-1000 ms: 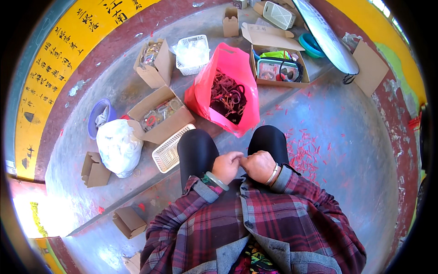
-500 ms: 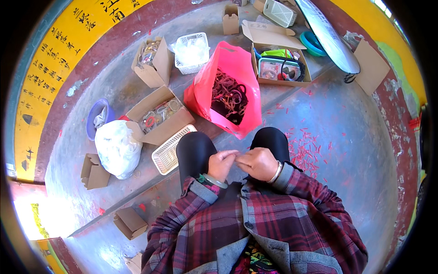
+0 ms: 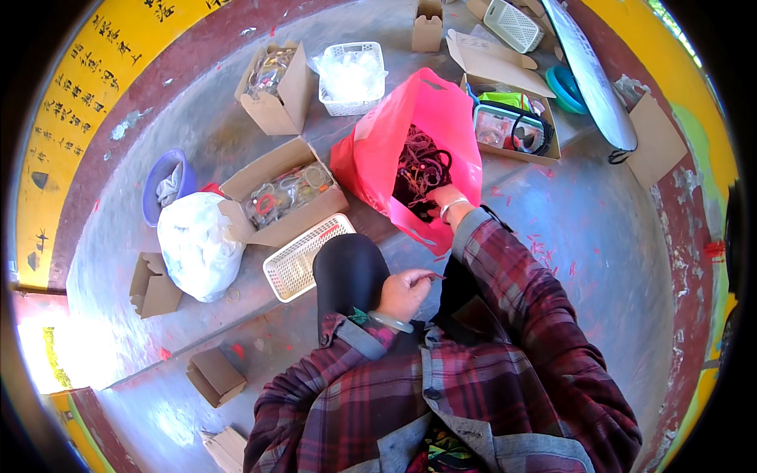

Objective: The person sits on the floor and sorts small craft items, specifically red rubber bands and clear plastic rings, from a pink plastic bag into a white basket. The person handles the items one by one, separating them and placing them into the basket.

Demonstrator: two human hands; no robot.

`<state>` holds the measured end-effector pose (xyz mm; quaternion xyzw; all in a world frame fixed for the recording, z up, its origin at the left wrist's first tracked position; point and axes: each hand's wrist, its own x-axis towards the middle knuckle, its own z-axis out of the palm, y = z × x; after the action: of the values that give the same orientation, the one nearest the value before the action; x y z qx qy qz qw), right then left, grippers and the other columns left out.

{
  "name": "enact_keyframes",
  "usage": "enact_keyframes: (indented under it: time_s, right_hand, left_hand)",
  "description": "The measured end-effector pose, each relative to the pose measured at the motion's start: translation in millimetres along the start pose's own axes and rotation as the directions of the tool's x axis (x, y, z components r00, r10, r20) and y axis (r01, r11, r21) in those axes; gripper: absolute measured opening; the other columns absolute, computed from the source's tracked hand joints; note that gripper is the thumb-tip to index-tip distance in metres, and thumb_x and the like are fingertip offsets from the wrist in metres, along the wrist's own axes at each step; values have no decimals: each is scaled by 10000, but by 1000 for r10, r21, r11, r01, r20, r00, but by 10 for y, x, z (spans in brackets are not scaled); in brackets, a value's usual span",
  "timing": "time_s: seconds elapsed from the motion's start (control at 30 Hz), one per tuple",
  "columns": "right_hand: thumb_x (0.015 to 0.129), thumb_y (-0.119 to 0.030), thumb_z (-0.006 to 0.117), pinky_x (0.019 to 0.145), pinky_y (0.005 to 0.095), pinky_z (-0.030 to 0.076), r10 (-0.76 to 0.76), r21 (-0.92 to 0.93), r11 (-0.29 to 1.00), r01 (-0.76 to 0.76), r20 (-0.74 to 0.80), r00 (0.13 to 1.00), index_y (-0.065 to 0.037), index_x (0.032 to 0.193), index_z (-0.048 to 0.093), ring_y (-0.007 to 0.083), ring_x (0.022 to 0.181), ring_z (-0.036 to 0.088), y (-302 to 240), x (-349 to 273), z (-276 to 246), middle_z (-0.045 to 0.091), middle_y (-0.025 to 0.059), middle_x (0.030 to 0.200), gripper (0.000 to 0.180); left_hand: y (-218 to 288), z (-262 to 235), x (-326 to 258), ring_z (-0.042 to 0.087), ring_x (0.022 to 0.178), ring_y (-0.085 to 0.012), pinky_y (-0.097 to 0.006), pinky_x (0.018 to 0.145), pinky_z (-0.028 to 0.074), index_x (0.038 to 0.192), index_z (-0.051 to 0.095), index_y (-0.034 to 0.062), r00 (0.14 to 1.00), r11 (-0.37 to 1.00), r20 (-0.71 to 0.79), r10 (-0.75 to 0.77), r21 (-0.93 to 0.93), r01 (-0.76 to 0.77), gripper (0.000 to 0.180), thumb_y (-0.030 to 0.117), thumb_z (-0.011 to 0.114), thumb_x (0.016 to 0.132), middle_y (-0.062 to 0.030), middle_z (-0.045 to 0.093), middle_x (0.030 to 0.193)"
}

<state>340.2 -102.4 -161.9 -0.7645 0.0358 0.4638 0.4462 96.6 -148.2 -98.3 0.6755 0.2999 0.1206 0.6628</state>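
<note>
My left hand (image 3: 404,295) is above my lap, thumb and fingers pinched together on a small thin reddish strip (image 3: 438,276). Its kind is too small to make out. My right hand (image 3: 447,199) reaches over the near rim of a bright pink plastic bag (image 3: 371,164) in front of my knees. Its fingertips dip among a tangled heap of dark red and black cord loops (image 3: 418,162) inside the bag, so I cannot see what they touch.
Left of the bag are an open carton of bands (image 3: 288,197), a cream basket (image 3: 303,256) and a stuffed white plastic bag (image 3: 201,248). A carton with a clear case (image 3: 512,130) is beyond, at right. Small red scraps (image 3: 540,252) litter the floor at right.
My right hand has left my left hand above the lap and gone forward into the pink bag. My left hand still pinches. The whole view has shifted slightly.
</note>
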Motion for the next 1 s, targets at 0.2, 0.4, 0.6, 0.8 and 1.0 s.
enact_keyframes:
  time_s: [0.2, 0.4, 0.6, 0.8, 1.0]
  right_hand:
    - [773, -61, 612, 613, 443, 532, 130, 533, 839, -106, -8, 991, -18, 1095, 494, 326, 852, 571, 332, 691, 217, 547, 176, 990, 345]
    - [721, -131, 696, 495, 398, 529, 102, 544, 837, -54, -58, 993, -58, 1082, 502, 318, 736, 598, 160, 592, 288, 572, 159, 921, 416]
    - [681, -159, 731, 680, 372, 503, -460, 114, 858, 501, -265, 847, -74, 1125, 500, 305, 827, 600, -171, 149, 432, 599, 123, 943, 508]
    - [728, -78, 569, 953, 394, 385, -911, -693, 114, 712, 213, 354, -20, 1348, 279, 418, 1159, 426, 430, 1125, 910, 364, 235, 1325, 687]
    - [812, -222, 458, 769, 411, 489, -644, -614, -254, 747, 684, 343, -48, 1091, 586, 390, 888, 597, 745, 708, 1089, 570, 217, 1088, 353]
  left_hand:
    - [204, -61, -8, 603, 820, -117, -254, 760, 460, 946, 649, -10, 995, 998, 86, -58, 17, 57, 210, 87, 515, 816, -77, 663, 857]
    - [264, -89, 10, 609, 836, -125, -254, 771, 462, 949, 648, -10, 992, 997, 101, -81, 24, 79, 218, 88, 510, 811, -91, 665, 875]
    - [271, -79, 15, 617, 836, -135, -257, 768, 469, 951, 649, -13, 990, 994, 84, -112, 24, 111, 227, 86, 511, 800, -101, 667, 873]
    - [306, 19, 20, 613, 816, -127, -254, 755, 469, 947, 648, -23, 982, 990, 122, -141, 3, 142, 227, 77, 512, 795, -99, 668, 857]
    - [230, 23, 18, 590, 773, -97, -244, 717, 463, 939, 649, -25, 990, 992, 63, -124, 47, 121, 210, 86, 523, 813, -75, 666, 825]
